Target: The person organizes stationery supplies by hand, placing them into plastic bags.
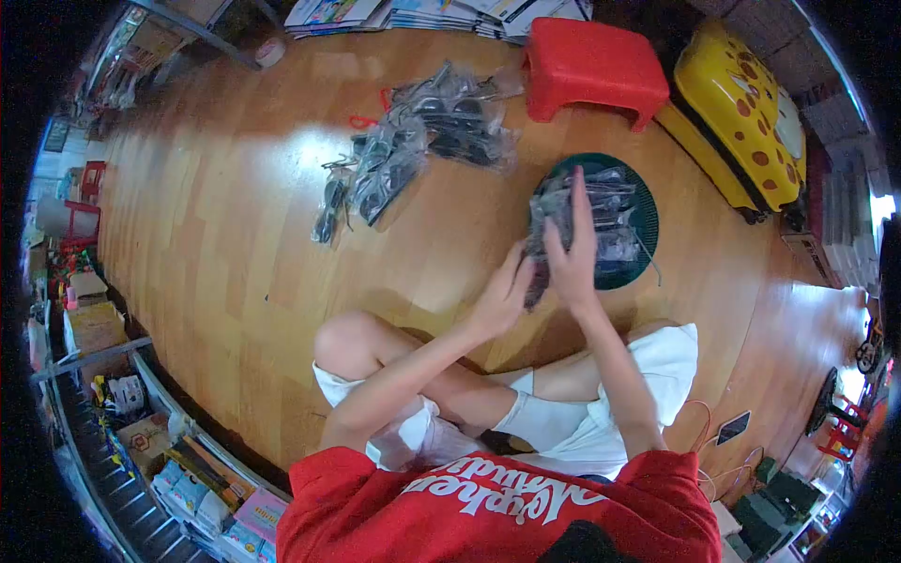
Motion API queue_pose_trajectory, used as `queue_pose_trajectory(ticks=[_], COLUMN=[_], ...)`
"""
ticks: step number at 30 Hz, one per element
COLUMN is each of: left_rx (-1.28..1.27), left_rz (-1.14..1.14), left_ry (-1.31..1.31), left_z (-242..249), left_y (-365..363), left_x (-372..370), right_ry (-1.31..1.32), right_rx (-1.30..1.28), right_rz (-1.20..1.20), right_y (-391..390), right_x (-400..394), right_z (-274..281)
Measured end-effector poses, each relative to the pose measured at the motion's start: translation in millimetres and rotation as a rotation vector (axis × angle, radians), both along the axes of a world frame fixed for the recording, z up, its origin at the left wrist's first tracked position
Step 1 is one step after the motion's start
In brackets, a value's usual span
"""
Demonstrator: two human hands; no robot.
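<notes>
My left hand (505, 296) has its fingers closed on the lower end of a stack of dark items in clear plastic bags (549, 230). At the stack's right side is my right hand (575, 258), long fingers stretched upward and thumb across the front, gripping it. Both hands are over the near left part of a round dark green basket (649, 211). More bagged dark items (615, 202) lie in the basket in a row. What the bags contain is too blurred to name. A thin pale strip (649, 253) hangs over the basket's right rim.
A loose pile of similar clear bags (389, 169) with dark contents lies on the wooden floor (216, 206). Beyond the basket are a red plastic stool (596, 66) and a yellow spotted suitcase (741, 113). Magazines (436, 17) lie at the back; a phone (734, 427) is at right.
</notes>
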State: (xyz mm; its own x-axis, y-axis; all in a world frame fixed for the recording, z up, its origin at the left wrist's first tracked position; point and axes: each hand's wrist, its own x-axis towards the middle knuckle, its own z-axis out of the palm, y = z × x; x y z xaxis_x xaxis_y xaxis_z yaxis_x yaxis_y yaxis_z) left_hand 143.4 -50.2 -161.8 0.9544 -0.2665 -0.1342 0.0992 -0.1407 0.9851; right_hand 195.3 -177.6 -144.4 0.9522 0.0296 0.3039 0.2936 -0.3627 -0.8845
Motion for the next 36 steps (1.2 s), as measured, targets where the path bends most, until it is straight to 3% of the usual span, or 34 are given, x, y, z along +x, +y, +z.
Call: queue_pose_trajectory(ticks=[3,4,6,8,11,13,16,18,22,26,29,30,33,36], left_rx=[0.135,0.291,0.297,0.002,-0.030,-0.001,-0.058,-0.208,-0.060,-0.018,0.077,0.135,-0.085,0.212], left_rz=[0.068,0.130,0.163,0.110,-0.008,-0.066,-0.016,0.055,0.025,-0.032,0.016,0.050,0.014,-0.111], left_ry=[-0.141,-0.385,-0.455,-0.103,-0.103,-0.142,-0.217,-0.189,-0.145,-0.240,-0.193,-0.171,-0.151,-0.175], left_z=[-8,-45,-52,-48,-8,0,-11,-15,-21,-1,-20,-31,-49,-24], left_y=[8,16,22,27,3,0,0,14,15,-4,8,13,26,15], left_x=[8,11,19,19,7,6,12,19,13,10,9,9,10,12], right_ry=[-0.058,-0.107,-0.110,-0.145,-0.096,0.046,0.207,-0.030,-0.056,0.114,0.112,-0.012,-0.038,-0.084], right_rx=[-0.041,-0.083,-0.109,-0.077,-0.001,0.161,0.303,0.060,0.011,0.271,0.068,-0.041,-0.145,-0.124], right_rz=[0.085,0.124,0.141,0.026,-0.250,-0.270,-0.119,-0.064,-0.147,-0.178,-0.043,0.044,0.255,0.075], right_y=[10,17,34,40,15,-2,13,40,41,7,13,23,34,11], right_x=[-10,-20,-37,-38,-8,4,-14,-37,-33,-7,-19,-29,-35,-6], right_z=[-8,-10,-14,-18,-19,-11,0,-17,-24,0,-11,-18,-22,-12])
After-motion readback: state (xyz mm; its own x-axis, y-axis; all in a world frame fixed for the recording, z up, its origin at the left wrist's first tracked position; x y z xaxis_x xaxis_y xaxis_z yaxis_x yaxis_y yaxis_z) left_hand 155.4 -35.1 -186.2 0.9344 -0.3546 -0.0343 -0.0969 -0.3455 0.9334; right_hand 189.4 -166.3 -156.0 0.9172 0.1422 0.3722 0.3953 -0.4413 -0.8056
